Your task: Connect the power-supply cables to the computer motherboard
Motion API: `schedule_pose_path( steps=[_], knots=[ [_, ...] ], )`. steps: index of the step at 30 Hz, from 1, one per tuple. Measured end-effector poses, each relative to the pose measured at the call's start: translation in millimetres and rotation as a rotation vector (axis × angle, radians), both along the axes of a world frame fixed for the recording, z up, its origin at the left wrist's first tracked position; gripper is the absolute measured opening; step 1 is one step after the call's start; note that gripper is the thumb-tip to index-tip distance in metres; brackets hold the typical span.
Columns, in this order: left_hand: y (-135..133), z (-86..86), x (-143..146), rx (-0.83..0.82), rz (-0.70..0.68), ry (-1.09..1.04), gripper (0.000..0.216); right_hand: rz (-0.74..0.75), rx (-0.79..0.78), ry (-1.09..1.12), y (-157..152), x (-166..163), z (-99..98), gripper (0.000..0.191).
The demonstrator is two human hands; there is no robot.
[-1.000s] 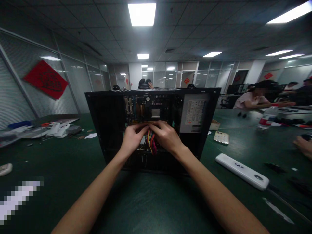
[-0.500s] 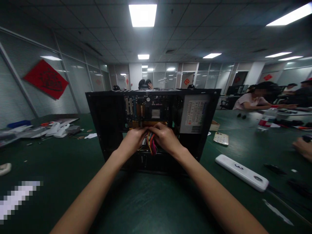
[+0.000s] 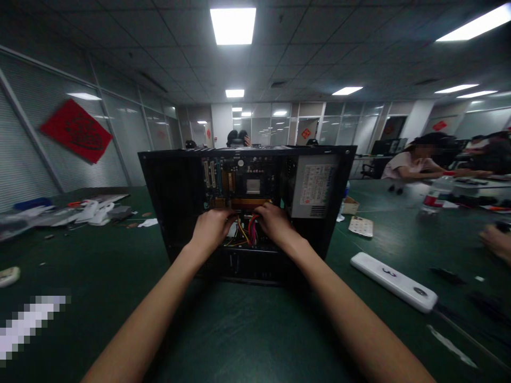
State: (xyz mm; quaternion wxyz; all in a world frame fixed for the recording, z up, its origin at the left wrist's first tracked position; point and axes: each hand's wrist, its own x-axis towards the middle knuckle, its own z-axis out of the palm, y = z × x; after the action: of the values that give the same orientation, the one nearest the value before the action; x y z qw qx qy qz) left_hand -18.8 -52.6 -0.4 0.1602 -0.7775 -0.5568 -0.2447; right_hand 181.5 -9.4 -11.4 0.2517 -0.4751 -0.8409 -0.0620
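Note:
An open black computer case lies on the green table, showing its motherboard and a grey power supply. Both hands reach inside below the motherboard. My left hand is curled, fingers down on something I cannot make out near the yellow wires. My right hand is closed beside a bundle of red and yellow cables, which shows between the two hands. The fingertips are hidden inside the case.
A white numbered power strip lies at the right, a small card behind it. Loose parts and papers sit at the far left. People sit at tables on the right; another person's hand rests at the right edge.
My hands have drawn apart, the right one to the right, so the cable bundle shows between them. The view has shifted slightly.

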Motion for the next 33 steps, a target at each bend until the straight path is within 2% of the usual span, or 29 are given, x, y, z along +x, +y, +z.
schedule_pose_path(
  steps=[4,12,21,33],
  knots=[
    [15,-3.1,-1,-0.091,-0.013,0.057,0.024,-0.082,-0.111,-0.082,6,4,-2.8,0.025],
    [56,-1.4,15,-0.168,-0.073,0.145,0.023,-0.107,-0.112,-0.073,6,1,-7.0,0.025],
    [48,-3.6,16,-0.167,-0.091,0.167,0.028,-0.103,-0.104,-0.065,5,-2,-7.6,0.025],
    [49,-6.0,15,-0.159,-0.091,0.211,0.029,-0.106,-0.135,-0.093,7,-6,-9.5,0.026]
  ],
)
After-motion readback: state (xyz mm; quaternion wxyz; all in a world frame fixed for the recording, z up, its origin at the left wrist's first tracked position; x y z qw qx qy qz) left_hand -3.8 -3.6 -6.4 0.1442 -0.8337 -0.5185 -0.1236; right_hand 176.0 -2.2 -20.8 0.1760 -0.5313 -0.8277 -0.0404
